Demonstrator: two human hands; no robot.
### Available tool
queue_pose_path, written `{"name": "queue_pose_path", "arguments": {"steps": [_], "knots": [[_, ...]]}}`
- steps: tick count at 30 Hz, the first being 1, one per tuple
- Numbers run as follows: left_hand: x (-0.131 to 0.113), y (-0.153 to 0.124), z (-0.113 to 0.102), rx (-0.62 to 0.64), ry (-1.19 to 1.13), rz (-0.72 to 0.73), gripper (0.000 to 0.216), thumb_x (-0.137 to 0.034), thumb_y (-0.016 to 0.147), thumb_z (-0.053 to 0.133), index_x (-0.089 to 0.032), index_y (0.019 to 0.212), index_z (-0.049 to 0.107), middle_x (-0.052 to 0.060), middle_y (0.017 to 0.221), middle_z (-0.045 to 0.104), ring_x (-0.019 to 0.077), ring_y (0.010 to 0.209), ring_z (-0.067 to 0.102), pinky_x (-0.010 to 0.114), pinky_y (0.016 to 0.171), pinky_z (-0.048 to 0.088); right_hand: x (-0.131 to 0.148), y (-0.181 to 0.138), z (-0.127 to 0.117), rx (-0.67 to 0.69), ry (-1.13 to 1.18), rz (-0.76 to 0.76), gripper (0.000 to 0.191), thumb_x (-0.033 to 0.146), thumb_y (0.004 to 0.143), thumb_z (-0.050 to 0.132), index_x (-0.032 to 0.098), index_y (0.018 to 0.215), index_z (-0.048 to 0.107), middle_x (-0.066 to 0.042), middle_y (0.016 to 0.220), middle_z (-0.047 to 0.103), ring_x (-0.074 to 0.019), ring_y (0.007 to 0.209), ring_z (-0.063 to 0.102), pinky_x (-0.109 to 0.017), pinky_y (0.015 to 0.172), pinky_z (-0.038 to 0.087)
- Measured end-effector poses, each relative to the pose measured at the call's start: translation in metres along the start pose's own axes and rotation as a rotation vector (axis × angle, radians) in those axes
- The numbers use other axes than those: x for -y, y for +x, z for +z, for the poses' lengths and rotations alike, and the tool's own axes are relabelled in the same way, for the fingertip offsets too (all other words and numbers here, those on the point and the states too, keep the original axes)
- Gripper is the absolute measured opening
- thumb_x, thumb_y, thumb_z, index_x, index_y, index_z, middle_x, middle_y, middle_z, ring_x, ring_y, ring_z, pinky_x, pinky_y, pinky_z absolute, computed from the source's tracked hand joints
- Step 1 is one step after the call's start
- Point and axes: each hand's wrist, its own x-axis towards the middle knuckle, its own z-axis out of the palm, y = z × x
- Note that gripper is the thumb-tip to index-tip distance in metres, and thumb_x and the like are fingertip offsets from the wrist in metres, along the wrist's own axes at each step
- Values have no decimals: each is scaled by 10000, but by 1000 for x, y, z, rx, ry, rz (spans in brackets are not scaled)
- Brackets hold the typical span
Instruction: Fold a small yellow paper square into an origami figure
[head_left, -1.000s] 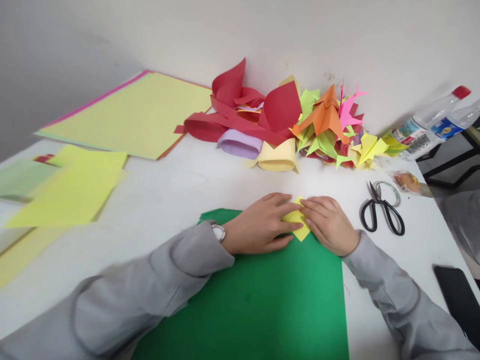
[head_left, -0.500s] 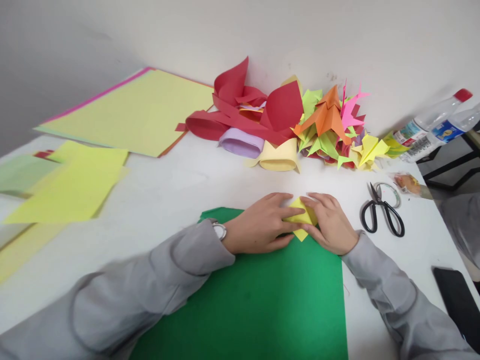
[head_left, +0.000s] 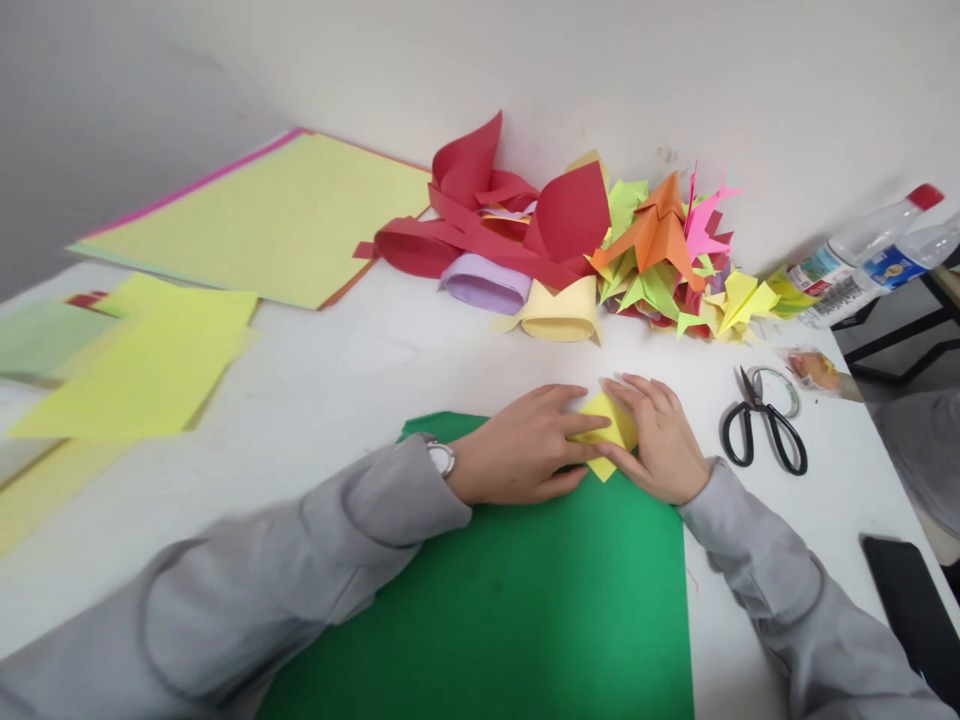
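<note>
A white tabletop (head_left: 352, 375) meets a pale wall beyond the fingers, and from my remote seat I look down on two bare hands. One small yellow folded-paper diamond (head_left: 621, 430) lies between their fingertips, its near corner over one large sheet of green paper (head_left: 510, 610) that runs back toward the forearms.

The left hand (head_left: 517, 450) has its fingers extended and slightly spread; its forefinger and middle finger lie across the diamond, I judge to pin it flat, with nothing gripped. The right hand (head_left: 660, 445) is half open, thumb low and forefinger high along the diamond's right side, perhaps to steady that edge; whether they pinch it I can't tell. The green sheet seems to serve as a working base.

Right of the right fingers I count one pair of black-handled metal scissors (head_left: 759, 403), apart from the paper but near enough to reach, and two clear plastic bottles (head_left: 836, 258) farther out. Past the fingertips stand one lilac paper loop (head_left: 486, 285), one cream paper loop (head_left: 561, 310) and one orange folded-paper piece (head_left: 658, 225) on a tangled, multicoloured heap I can't count.
</note>
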Motion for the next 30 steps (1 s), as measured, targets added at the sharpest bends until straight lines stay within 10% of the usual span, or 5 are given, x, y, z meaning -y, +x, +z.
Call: {"name": "queue_pose_path", "arguments": {"steps": [30], "knots": [[-1,1,0,-14,-7,-22,252,-288,867,505,-243,1055,667,82,1158,597,300,1109,509,497,980,410,8,-10,-7,-24,-24,-97,386,381,880,522,128,1168,558,-121,986,713,-269,1033,594,-529,1027,319]]}}
